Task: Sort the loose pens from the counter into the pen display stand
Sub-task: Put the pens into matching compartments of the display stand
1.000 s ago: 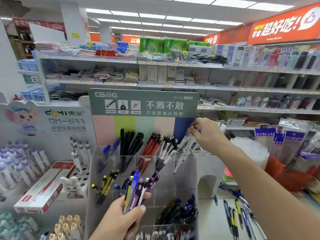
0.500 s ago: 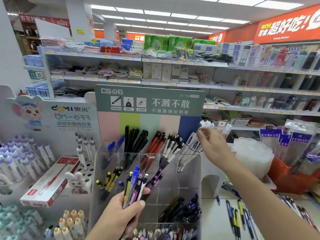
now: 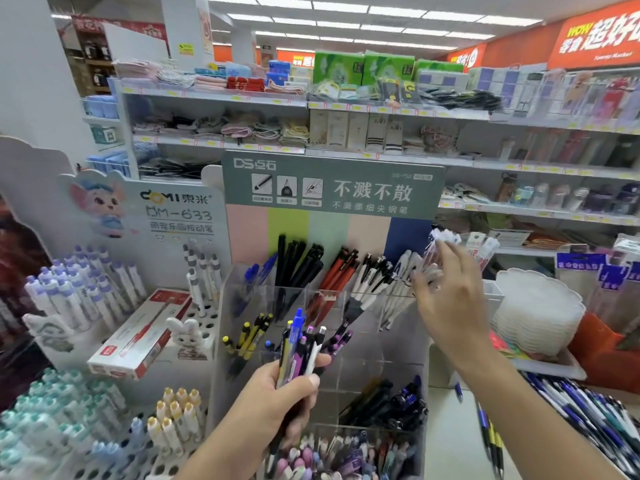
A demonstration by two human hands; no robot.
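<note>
The clear acrylic pen display stand (image 3: 367,368) with a green header stands in front of me, its compartments holding blue, black, red, white and yellow pens. My left hand (image 3: 273,393) grips a bundle of mixed pens (image 3: 301,344) upright in front of the stand's middle row. My right hand (image 3: 450,299) hovers at the stand's top right corner, beside the white pens (image 3: 398,278). Its fingers are spread and blurred, and I see nothing held in them. Loose pens (image 3: 588,417) lie on the counter at the right.
A DOMI pen display (image 3: 173,209) with a red-and-white box (image 3: 138,334) stands to the left. A stack of white trays (image 3: 540,306) and an orange basket (image 3: 602,351) sit right of the stand. Stocked store shelves fill the background.
My right hand has drawn back a little, down and to the right, from the white pens in the top right compartment. My left hand keeps its hold on the bundle.
</note>
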